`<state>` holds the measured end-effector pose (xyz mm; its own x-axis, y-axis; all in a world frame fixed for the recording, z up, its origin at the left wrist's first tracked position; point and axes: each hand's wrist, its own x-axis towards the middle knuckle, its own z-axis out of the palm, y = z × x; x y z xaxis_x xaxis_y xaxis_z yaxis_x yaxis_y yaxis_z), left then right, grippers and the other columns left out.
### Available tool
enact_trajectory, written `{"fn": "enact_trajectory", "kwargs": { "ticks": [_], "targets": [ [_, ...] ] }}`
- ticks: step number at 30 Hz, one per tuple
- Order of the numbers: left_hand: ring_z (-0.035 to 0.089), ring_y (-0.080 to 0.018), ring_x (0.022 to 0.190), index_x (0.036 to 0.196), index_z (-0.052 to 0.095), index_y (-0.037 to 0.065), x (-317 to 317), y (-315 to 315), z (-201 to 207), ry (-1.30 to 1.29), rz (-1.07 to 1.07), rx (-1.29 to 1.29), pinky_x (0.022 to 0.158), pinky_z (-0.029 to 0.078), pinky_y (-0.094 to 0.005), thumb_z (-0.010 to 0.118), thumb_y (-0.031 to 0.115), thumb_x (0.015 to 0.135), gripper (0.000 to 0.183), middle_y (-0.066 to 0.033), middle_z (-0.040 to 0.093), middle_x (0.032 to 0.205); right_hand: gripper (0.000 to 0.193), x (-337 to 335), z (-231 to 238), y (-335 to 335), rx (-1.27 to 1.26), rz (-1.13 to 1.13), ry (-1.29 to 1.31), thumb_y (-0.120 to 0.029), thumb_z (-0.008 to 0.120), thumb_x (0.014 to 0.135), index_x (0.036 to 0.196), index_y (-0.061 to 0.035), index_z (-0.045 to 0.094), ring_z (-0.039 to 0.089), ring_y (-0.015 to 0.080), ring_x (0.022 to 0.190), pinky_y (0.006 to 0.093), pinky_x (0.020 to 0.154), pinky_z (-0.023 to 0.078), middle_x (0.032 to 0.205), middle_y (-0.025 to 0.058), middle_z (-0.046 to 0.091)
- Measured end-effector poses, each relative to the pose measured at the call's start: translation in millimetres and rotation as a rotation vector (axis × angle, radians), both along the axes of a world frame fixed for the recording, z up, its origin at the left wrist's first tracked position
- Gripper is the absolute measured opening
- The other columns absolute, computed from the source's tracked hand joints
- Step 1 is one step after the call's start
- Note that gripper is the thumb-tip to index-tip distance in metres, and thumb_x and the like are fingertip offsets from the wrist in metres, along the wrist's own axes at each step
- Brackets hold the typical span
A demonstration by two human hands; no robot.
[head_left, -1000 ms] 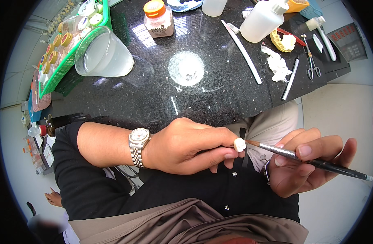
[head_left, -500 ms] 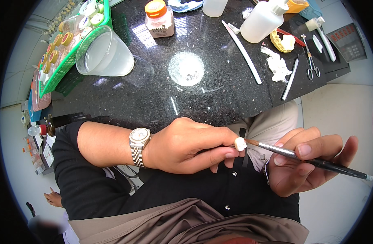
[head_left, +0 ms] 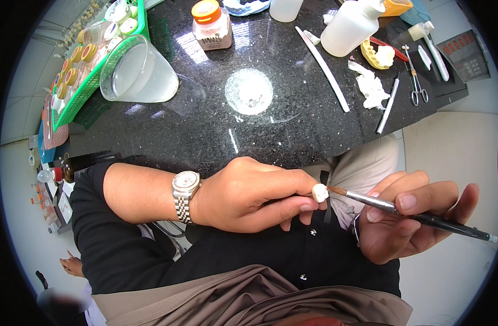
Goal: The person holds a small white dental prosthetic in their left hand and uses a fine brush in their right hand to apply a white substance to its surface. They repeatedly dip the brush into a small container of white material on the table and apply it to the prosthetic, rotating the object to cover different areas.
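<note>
A small whitish tooth crown point(head_left: 320, 193) sits at the fingertips of my left hand point(head_left: 260, 198), which is closed on it between thumb and forefinger. Whether it rests on a holder inside those fingers is hidden. My right hand point(head_left: 406, 217) pinches a fine brush point(head_left: 375, 203) with a silver ferrule and a dark handle. The brush's brown tip touches, or nearly touches, the right side of the crown. Both hands are over my lap, just in front of the dark table edge.
On the speckled black table point(head_left: 205, 125) stand a clear plastic cup point(head_left: 145, 81), an orange-lidded powder jar point(head_left: 212, 30) and a white bottle point(head_left: 349, 30). A green basket point(head_left: 78, 106) holds several jars. Scissors point(head_left: 417, 89), crumpled tissue point(head_left: 371, 87) and a yellow dental cast point(head_left: 375, 57) lie at right.
</note>
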<state>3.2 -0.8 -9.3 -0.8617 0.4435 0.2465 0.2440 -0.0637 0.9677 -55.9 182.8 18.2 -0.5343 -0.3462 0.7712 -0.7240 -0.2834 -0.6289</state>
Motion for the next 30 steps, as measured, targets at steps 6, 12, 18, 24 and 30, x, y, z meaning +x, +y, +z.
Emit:
{"fn": "enact_trajectory", "kwargs": {
  "ticks": [6,12,18,24,30],
  "targets": [
    [0.065,-0.0156,0.060,0.093,0.055,-0.006,0.0,0.5,-0.5,-0.004,0.002,-0.004,0.052,0.052,-0.0237,0.044,0.003,0.087,0.016,-0.0104,0.065,0.075,0.063,0.8,-1.8,0.1,-0.013,-0.016,-0.009,-0.012,0.050,0.087,0.131,0.0094,0.010,0.044,0.0113,0.051,0.0221,0.041,0.039,0.085,0.0115,0.045],
    [0.065,-0.0155,0.059,0.093,0.055,-0.006,-0.1,1.6,-2.4,0.009,0.011,0.021,0.052,0.052,-0.0239,0.044,0.004,0.087,0.016,-0.0105,0.065,0.075,0.064,1.9,-0.8,0.2,-0.006,-0.025,-0.013,-0.012,0.050,0.087,0.131,0.0095,0.010,0.044,0.0112,0.051,0.0221,0.041,0.039,0.086,0.0115,0.045],
    [0.065,-0.0155,0.060,0.094,0.055,-0.006,-0.1,0.6,-1.4,-0.012,0.002,0.011,0.052,0.052,-0.0240,0.044,0.003,0.087,0.016,-0.0107,0.065,0.075,0.063,0.3,-0.7,0.8,0.012,-0.002,-0.010,-0.011,0.050,0.087,0.131,0.0096,0.010,0.043,0.0115,0.051,0.0228,0.042,0.039,0.085,0.0114,0.045],
    [0.065,-0.0155,0.060,0.094,0.055,-0.006,0.1,0.9,-0.6,-0.008,0.000,0.011,0.053,0.052,-0.0240,0.043,0.003,0.087,0.016,-0.0107,0.065,0.075,0.063,-1.4,-0.4,0.9,0.002,0.007,0.026,-0.011,0.049,0.086,0.131,0.0097,0.010,0.043,0.0116,0.051,0.0227,0.042,0.038,0.086,0.0116,0.045],
    [0.065,-0.0159,0.061,0.094,0.055,-0.006,-0.1,0.5,-1.9,-0.007,-0.005,0.019,0.053,0.052,-0.0239,0.044,0.004,0.087,0.016,-0.0113,0.065,0.075,0.062,-1.6,-0.7,0.7,0.006,0.009,0.027,-0.009,0.049,0.086,0.131,0.0095,0.011,0.043,0.0118,0.051,0.0226,0.042,0.038,0.086,0.0117,0.044]
  ]
}}
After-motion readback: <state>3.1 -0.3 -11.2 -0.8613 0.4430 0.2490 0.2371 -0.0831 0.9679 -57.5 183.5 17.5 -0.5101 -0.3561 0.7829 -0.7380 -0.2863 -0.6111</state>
